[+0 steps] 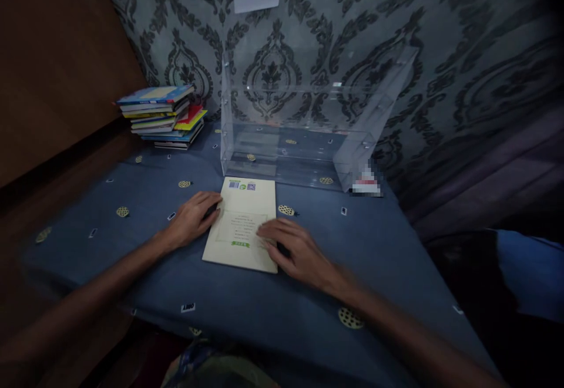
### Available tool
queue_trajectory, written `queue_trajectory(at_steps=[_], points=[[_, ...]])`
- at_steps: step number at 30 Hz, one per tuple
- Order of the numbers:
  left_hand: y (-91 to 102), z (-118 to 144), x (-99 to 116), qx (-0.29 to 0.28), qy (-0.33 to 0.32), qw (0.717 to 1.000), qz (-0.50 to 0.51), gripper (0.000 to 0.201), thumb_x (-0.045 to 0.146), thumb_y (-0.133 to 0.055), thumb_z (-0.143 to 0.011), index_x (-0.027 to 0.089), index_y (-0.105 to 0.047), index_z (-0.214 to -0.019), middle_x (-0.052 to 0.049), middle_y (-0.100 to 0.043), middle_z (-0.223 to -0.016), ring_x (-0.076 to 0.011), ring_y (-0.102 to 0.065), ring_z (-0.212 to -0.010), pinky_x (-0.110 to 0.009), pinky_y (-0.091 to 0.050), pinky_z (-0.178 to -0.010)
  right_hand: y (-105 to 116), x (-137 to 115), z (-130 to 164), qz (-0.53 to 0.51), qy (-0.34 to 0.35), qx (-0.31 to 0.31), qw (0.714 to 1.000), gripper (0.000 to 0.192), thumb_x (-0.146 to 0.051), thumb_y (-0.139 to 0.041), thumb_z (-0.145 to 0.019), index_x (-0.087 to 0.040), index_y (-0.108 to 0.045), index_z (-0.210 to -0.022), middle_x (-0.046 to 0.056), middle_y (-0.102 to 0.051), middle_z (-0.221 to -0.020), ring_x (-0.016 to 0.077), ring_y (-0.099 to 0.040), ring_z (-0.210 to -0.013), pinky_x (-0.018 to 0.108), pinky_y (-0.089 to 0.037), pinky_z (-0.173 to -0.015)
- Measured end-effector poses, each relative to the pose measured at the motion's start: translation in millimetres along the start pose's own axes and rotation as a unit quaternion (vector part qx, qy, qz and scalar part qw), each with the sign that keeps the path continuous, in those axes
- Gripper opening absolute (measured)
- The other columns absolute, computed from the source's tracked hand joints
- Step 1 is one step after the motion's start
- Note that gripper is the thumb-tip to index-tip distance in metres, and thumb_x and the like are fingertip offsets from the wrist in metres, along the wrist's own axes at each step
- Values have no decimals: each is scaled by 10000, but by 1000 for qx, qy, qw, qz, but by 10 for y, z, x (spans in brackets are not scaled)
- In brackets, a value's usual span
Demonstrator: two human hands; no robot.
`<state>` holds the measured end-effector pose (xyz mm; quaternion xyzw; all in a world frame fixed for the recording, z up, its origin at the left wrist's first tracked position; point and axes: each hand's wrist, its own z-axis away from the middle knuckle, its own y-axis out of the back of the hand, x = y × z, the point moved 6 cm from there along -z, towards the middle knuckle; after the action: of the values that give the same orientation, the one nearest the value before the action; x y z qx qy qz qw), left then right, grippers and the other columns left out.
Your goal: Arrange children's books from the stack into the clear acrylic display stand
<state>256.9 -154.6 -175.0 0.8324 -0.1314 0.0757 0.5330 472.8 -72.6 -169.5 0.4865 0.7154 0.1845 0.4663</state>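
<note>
Centre frame: left hand (191,219) and right hand (296,251) lie flat, open, on a cream book (244,223) — even pressure at both edges steadies it.

A room in a home, dimly lit: damask-patterned wallpaper (335,41) fills the upper frame, a blue printed cloth (374,241) covers the table at centre, a stack of books (161,117) sits at upper left, and wooden furniture (53,65) stands at far left.

Dim, bluish light; corners darken and bend, edges blurred, faint glare on clear plastic.
</note>
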Motion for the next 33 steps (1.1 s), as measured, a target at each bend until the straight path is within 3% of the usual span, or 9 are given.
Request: queue_trajectory(at_steps=[4,8,11,19,28,33], points=[[-149,-251,-207,-7,50,998,26,387,345,-463,-973,164,-575,-1295,-136,-667,-1283,-278,-601,-1235,-486,-504,-1055,-336,255,-585,76,-42,-88,992,436,-264,-435,-1009,-109,-513,-1410,195,-539,-1479,286,-488,-1399,501,-419,-1160],[-269,-392,-358,4,70,996,57,419,331,-446,-945,150,-536,-1312,-152,-647,-1314,-272,-595,-1255,-481,-481,-1081,-621,438,-1062,116,-106,-137,978,506,-241,-373,-1029,-13,-405,-1480,237,-429,-1558,287,-360,-1490,475,-284,-1242],[-323,-408,-440,4,87,993,74,450,329,-448,-937,126,-508,-1334,-172,-646,-1312,-272,-616,-1232,-460,-507,-1049,-716,493,-1184,135,-122,-152,971,513,-254,-344,-1047,3,-390,-1489,233,-412,-1572,299,-311,-1514,489,-237,-1254],[-375,-410,-417,-23,66,998,-1,447,300,-363,-989,106,-555,-1343,-173,-641,-1332,-285,-576,-1274,-505,-447,-1112,-578,603,-951,150,-128,-124,973,526,-338,-430,-1038,-32,-435,-1466,230,-415,-1571,285,-326,-1510,445,-244,-1254],[-382,-394,-437,-22,63,998,-10,454,321,-359,-992,146,-566,-1355,-156,-625,-1373,-285,-554,-1315,-517,-424,-1144,-318,851,-500,128,-189,-85,970,567,-380,-389,-1028,-45,-427,-1484,239,-358,-1601,321,-273,-1529,543,-276,-1231],[-387,-395,-439,-30,68,997,-20,468,313,-352,-984,140,-564,-1364,-153,-602,-1414,-280,-521,-1360,-516,-402,-1167,-305,822,-366,113,-189,-96,971,616,-415,-399,-1017,-63,-373,-1523,224,-297,-1633,314,-212,-1550,548,-251,-1243]])
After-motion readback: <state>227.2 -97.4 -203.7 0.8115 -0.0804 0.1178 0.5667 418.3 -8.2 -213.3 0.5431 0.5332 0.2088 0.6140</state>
